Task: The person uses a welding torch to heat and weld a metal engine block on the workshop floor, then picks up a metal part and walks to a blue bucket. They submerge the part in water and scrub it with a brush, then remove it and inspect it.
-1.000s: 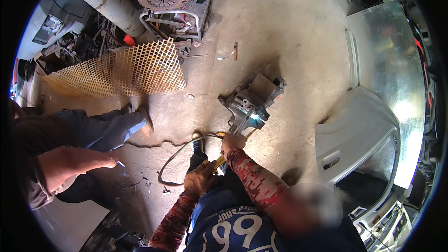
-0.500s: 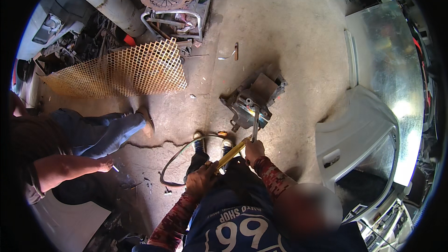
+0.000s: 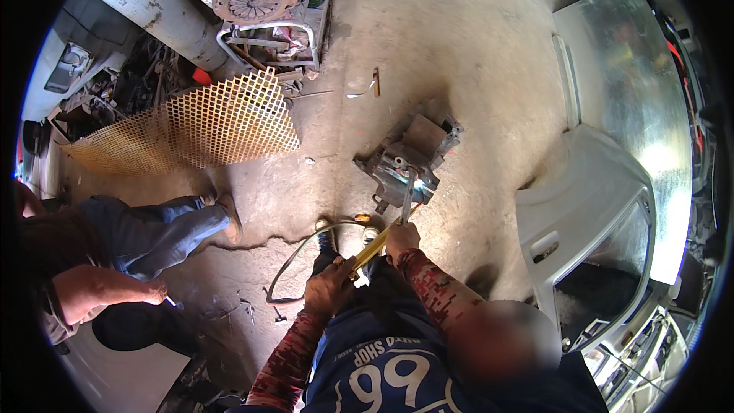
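While left hand and right hand clasp a yellow tool, closer together than just before

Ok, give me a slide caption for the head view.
Left hand gripping a yellow tool, right hand holding a grey tool over a dark metal assembly on the floor.

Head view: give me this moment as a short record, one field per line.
Left hand: closed around the near end of the yellow bar
Right hand: closed at the base of the grey rod
Rod and bar: whether joined, unclear
Metal part: on the floor, bright glow on it
Hose: curved, near the left hand
Co-worker: at left, white stick in one hand
Around: mesh, car door
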{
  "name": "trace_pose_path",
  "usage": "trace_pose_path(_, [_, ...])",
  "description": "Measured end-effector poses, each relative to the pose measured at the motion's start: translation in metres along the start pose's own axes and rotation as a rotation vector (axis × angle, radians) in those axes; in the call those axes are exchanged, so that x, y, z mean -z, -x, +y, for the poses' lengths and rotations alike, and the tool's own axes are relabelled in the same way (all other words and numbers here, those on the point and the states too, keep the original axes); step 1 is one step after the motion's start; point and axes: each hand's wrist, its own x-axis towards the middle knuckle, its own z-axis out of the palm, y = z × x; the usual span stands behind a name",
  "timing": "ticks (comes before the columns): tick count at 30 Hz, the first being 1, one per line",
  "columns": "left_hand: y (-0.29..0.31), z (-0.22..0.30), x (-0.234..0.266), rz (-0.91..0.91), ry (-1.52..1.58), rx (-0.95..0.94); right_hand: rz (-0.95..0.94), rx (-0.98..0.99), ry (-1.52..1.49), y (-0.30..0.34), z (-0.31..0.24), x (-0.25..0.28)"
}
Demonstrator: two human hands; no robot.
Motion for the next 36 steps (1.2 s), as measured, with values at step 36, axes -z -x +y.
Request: trace_pose_path(36, [-0.015,0.010,0.006,-0.014,0.003,-0.026,-0.103,0.165,0.181,-0.024,-0.001,0.024])
